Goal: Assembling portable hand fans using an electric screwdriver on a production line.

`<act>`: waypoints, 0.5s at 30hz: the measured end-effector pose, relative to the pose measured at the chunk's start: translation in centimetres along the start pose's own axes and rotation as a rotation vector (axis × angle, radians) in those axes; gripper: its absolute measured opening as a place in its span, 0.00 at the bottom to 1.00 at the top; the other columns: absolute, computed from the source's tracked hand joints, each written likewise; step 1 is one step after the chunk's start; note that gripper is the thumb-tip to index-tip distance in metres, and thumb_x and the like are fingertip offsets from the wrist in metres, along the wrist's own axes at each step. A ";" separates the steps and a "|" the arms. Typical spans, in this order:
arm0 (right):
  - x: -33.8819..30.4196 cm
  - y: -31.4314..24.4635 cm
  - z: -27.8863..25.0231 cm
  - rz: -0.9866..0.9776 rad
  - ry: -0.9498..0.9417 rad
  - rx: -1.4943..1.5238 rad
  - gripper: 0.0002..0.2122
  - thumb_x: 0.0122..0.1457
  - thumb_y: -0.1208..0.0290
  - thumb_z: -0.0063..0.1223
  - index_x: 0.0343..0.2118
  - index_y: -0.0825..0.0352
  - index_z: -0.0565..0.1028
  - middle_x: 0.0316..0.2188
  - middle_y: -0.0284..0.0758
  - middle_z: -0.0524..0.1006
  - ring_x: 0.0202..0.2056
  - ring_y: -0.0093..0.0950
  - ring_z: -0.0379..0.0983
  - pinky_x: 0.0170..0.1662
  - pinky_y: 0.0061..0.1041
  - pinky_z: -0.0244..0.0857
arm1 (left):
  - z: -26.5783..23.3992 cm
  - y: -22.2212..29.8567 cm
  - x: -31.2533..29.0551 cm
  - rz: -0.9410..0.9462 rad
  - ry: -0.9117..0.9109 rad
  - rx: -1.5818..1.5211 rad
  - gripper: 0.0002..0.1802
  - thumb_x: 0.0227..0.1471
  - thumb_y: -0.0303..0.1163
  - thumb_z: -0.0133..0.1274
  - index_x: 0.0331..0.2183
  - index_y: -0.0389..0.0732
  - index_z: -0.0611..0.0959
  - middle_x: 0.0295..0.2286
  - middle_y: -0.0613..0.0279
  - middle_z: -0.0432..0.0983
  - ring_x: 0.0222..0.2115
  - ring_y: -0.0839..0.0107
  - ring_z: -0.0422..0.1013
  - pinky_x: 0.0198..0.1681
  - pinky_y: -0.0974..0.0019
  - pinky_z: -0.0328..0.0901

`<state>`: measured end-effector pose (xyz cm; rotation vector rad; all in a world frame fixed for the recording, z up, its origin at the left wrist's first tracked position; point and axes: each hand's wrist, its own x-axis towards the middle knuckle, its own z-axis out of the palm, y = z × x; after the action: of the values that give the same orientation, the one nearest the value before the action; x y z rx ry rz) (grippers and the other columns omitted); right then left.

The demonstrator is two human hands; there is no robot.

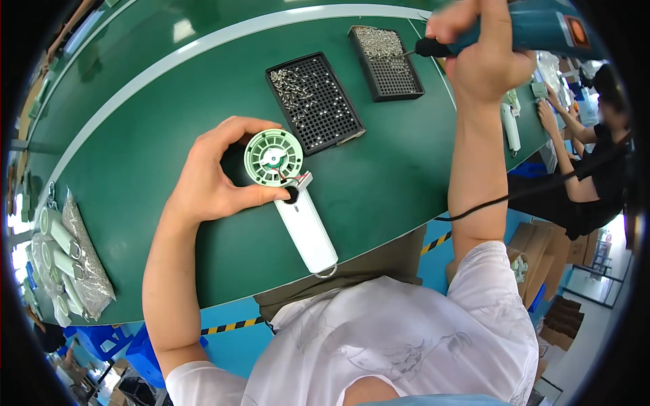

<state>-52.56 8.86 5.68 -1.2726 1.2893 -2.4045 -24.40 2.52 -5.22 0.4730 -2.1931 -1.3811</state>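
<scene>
A handheld fan lies on the green bench, its pale green round head (273,157) showing ribs and thin wires, its white handle (308,233) pointing toward me with a metal loop at the end. My left hand (211,172) closes around it, fingers curled over the far side of the head and thumb pressed where head and handle meet. In my right hand (484,61) is a teal electric screwdriver (542,28), held high at the right. Its thin bit reaches left, close to the far black tray of small screws (398,78).
A nearer black screw tray (318,101) lies beside the fan head. Bagged white fans (61,237) and a bag of small parts (88,264) sit at the left. A black cord (474,208) passes my right forearm. A co-worker (589,142) sits at the right.
</scene>
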 end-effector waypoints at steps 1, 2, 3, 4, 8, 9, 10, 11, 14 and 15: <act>0.1 0.2 0.0 -0.003 -0.006 -0.005 0.09 0.68 0.68 0.56 0.35 0.70 0.74 0.15 0.32 0.69 0.12 0.24 0.66 0.18 0.28 0.64 | 0.0 0.0 0.0 0.001 0.001 -0.007 0.38 0.31 0.37 0.80 0.47 0.37 0.83 0.41 0.59 0.81 0.41 0.68 0.78 0.48 0.64 0.71; 0.2 1.0 -0.4 0.001 -0.016 -0.024 0.08 0.68 0.69 0.56 0.36 0.70 0.74 0.15 0.32 0.70 0.12 0.24 0.66 0.17 0.28 0.64 | 0.0 -0.1 0.0 0.009 0.002 -0.012 0.38 0.31 0.37 0.80 0.47 0.37 0.83 0.41 0.59 0.81 0.41 0.68 0.78 0.48 0.64 0.71; 0.4 1.8 -1.0 0.005 -0.025 -0.043 0.07 0.68 0.71 0.56 0.36 0.70 0.74 0.16 0.32 0.70 0.12 0.24 0.66 0.17 0.28 0.64 | 0.1 -0.1 0.0 0.007 0.008 0.008 0.38 0.31 0.37 0.80 0.47 0.36 0.83 0.41 0.59 0.81 0.41 0.68 0.78 0.48 0.64 0.71; 0.7 2.3 -1.9 0.014 -0.039 -0.075 0.06 0.67 0.73 0.56 0.36 0.69 0.74 0.16 0.32 0.70 0.12 0.24 0.66 0.17 0.27 0.64 | 0.1 0.1 0.1 0.008 0.017 0.029 0.38 0.31 0.37 0.80 0.46 0.36 0.83 0.41 0.59 0.81 0.41 0.68 0.78 0.48 0.64 0.71; 0.8 4.0 -4.5 0.031 0.047 -0.076 0.07 0.67 0.72 0.56 0.33 0.70 0.74 0.15 0.32 0.70 0.11 0.24 0.66 0.17 0.27 0.65 | 0.5 0.0 0.1 0.017 0.026 0.018 0.38 0.31 0.37 0.80 0.46 0.36 0.83 0.40 0.58 0.80 0.41 0.67 0.78 0.48 0.64 0.71; 1.0 4.2 -4.9 0.031 0.049 -0.085 0.07 0.67 0.72 0.56 0.33 0.70 0.74 0.15 0.32 0.70 0.11 0.24 0.66 0.17 0.27 0.65 | 0.5 0.0 0.1 0.019 0.021 0.011 0.38 0.31 0.37 0.80 0.46 0.36 0.83 0.40 0.58 0.80 0.41 0.67 0.78 0.48 0.64 0.71; 1.0 4.3 -5.1 0.032 0.056 -0.096 0.08 0.67 0.72 0.56 0.33 0.70 0.74 0.15 0.32 0.71 0.11 0.24 0.66 0.17 0.27 0.65 | 0.4 0.1 0.1 0.004 0.021 0.004 0.39 0.30 0.37 0.80 0.46 0.35 0.83 0.40 0.58 0.80 0.41 0.67 0.78 0.48 0.64 0.71; 1.0 4.4 -5.3 0.033 0.063 -0.106 0.08 0.67 0.72 0.57 0.32 0.70 0.74 0.14 0.33 0.71 0.11 0.24 0.66 0.16 0.27 0.65 | 0.3 0.1 0.0 -0.011 0.021 -0.002 0.39 0.30 0.37 0.80 0.46 0.35 0.83 0.40 0.58 0.80 0.41 0.66 0.78 0.48 0.64 0.71; 1.1 4.6 -5.5 0.054 0.091 -0.114 0.09 0.67 0.71 0.57 0.32 0.70 0.74 0.14 0.33 0.71 0.11 0.25 0.67 0.16 0.27 0.65 | 0.4 -0.1 0.0 -0.017 0.019 -0.015 0.39 0.30 0.37 0.80 0.46 0.34 0.82 0.41 0.56 0.80 0.42 0.65 0.78 0.49 0.64 0.70; 1.2 4.6 -5.7 0.055 0.098 -0.109 0.09 0.67 0.71 0.57 0.32 0.70 0.74 0.14 0.33 0.71 0.11 0.25 0.67 0.16 0.27 0.65 | 0.4 -0.2 0.1 -0.021 0.021 -0.019 0.39 0.30 0.37 0.80 0.46 0.33 0.82 0.41 0.56 0.80 0.42 0.65 0.78 0.49 0.64 0.70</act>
<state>-58.62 9.00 1.43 -1.1417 1.4799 -2.4158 -24.69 2.72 -5.56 0.5028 -2.1625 -1.4003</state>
